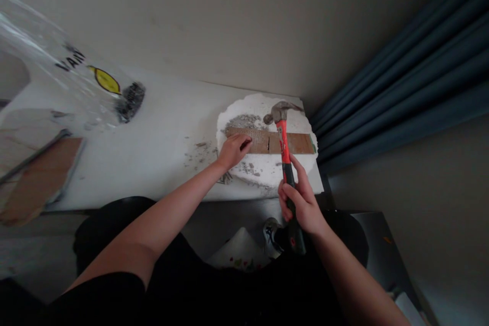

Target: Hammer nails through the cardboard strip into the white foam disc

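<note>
Desk (168,147): white, across my remote view.
Clear bag (76,69): far left, dark mass (132,102) showing at one end, contents unclear to me.
White slab (263,165): grey debris (243,121) scattered on top, brown board (262,141) lying across.
Hammer (283,142): over the board, grip clenched in my right hand's (301,204) fingers.
Left hand (234,150): fingers bent on the board; I cannot tell whether they pinch anything.

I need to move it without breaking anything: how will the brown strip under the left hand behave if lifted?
The brown strip may come up in two pieces, since a dark gap crosses it. Each part is probably stiff, as its edges look straight. Gray crumbs lie beside it, so it might shed some grit.
</note>
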The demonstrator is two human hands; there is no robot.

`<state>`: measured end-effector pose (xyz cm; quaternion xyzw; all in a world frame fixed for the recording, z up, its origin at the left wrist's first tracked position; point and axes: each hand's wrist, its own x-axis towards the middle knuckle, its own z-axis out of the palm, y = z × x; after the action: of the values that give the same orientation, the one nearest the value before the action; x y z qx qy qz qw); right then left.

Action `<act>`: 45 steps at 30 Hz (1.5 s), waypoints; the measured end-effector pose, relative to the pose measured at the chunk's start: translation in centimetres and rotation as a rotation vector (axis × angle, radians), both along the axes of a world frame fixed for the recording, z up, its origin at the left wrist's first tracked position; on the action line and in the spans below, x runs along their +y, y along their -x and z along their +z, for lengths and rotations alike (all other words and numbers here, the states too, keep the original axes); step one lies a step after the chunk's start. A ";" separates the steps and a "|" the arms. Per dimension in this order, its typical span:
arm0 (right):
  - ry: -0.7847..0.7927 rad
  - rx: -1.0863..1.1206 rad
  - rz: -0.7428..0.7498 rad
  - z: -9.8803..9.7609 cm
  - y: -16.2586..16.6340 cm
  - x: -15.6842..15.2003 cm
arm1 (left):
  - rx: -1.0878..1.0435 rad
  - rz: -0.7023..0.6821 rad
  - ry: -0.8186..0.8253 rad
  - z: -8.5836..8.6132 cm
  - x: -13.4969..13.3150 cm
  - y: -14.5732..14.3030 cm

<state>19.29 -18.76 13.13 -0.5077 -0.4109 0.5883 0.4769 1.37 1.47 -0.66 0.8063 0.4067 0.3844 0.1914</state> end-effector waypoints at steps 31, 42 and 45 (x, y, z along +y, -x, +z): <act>0.112 -0.051 0.125 -0.5 0.0 -0.8 | -0.104 0.023 0.097 -0.3 -0.1 -0.2; 0.084 -0.038 0.129 -0.6 -0.1 -0.6 | -0.118 0.026 0.083 -0.5 -0.2 -0.2; 0.104 -0.040 0.130 -0.7 0.0 -0.6 | -0.118 0.015 0.095 -0.4 -0.1 -0.1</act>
<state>19.31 -19.33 12.47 -0.5158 -0.4212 0.6281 0.4024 1.51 1.32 -1.04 0.7692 0.4187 0.4129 0.2501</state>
